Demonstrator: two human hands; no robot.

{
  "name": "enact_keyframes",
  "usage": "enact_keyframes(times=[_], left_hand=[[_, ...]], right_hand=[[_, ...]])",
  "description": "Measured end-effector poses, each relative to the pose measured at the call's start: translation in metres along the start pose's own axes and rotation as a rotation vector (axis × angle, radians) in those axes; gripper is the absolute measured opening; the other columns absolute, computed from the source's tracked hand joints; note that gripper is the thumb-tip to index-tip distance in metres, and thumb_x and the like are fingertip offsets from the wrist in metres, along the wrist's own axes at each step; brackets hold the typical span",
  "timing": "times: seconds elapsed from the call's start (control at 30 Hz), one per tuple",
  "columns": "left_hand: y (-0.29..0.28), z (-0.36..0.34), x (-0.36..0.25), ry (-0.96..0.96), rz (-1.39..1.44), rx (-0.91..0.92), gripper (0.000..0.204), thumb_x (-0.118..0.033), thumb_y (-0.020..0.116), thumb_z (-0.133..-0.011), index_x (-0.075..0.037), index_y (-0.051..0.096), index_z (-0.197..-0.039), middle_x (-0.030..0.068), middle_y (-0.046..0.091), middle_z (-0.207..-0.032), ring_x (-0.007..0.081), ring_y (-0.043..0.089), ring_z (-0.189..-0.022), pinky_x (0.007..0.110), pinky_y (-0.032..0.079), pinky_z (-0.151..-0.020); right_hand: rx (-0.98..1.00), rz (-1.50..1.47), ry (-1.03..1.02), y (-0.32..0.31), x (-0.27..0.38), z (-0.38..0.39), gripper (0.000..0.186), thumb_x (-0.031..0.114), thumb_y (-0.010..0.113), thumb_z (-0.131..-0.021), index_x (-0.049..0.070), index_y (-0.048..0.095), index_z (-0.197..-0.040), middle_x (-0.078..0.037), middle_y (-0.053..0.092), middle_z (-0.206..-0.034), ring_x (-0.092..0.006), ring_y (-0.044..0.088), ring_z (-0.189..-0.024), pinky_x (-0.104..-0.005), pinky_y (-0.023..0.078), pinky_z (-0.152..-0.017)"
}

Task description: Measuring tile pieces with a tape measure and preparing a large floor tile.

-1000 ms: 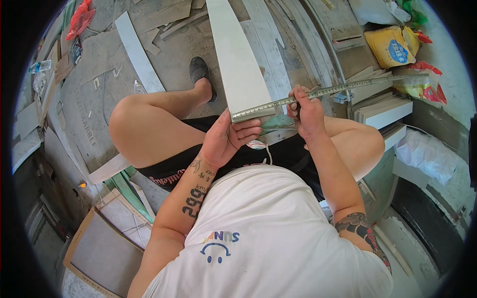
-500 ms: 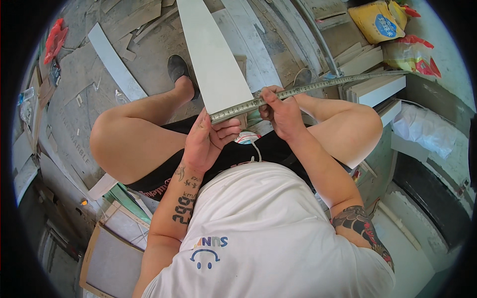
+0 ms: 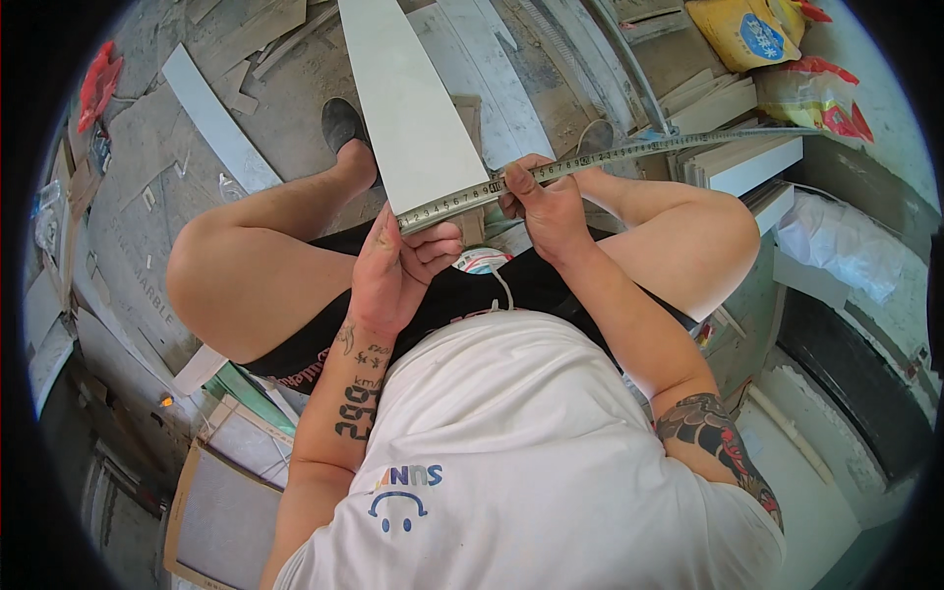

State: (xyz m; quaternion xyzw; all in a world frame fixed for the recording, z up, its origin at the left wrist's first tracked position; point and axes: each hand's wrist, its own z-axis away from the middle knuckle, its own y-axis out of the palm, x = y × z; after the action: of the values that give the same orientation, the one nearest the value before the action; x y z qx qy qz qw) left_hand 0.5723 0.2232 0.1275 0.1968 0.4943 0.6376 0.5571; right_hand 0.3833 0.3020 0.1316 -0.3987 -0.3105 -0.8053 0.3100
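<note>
A long pale board (image 3: 418, 108) runs away from me, its near end lying between my bent legs. Across that end stretches a metal tape measure blade (image 3: 447, 205), which continues far out to the right. My left hand (image 3: 393, 265) holds the blade's end at the board's left corner, thumb up and fingers curled beneath. At the right corner, my right hand (image 3: 551, 214) pinches the blade between thumb and fingers. The tape's case cannot be made out.
A narrow pale strip (image 3: 221, 118) lies on the floor at the left. Stacked boards (image 3: 752, 165) stand at the right, below a yellow sack (image 3: 747, 34) and a transparent bag (image 3: 811, 98). A red plastic bag (image 3: 98, 84) lies far left. A framed panel (image 3: 226, 516) leans at lower left.
Both hands, the tape blade and the board's near end have shifted slightly left and up in the picture. My right thumb has come down flatter on the blade near the board's right corner.
</note>
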Motion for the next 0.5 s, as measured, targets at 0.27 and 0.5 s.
enact_keyframes(times=[0.27,0.5], left_hand=[[-0.0004,-0.0001,0.0004,0.002,-0.005,-0.02,0.047,-0.039,0.04,-0.094,-0.006,0.033,-0.127,0.0172,0.061,-0.1,0.0222,0.063,-0.086,0.034,0.051,-0.081],[-0.0021,-0.0003,0.0009,-0.003,0.014,-0.025,0.047,-0.039,0.04,-0.094,-0.006,0.034,-0.126,0.0172,0.061,-0.1,0.0225,0.063,-0.087,0.035,0.051,-0.081]], right_hand=[[0.03,0.046,-0.088,-0.0032,-0.0034,0.0002,0.037,0.036,0.068,-0.079,0.002,0.055,-0.076,-0.002,0.053,-0.062,-0.0101,0.048,-0.056,-0.0238,0.039,-0.053],[0.068,0.094,-0.124,-0.0033,0.0005,-0.0016,0.038,0.039,0.065,-0.081,0.003,0.054,-0.076,-0.004,0.053,-0.063,-0.0122,0.049,-0.059,-0.0253,0.04,-0.056]])
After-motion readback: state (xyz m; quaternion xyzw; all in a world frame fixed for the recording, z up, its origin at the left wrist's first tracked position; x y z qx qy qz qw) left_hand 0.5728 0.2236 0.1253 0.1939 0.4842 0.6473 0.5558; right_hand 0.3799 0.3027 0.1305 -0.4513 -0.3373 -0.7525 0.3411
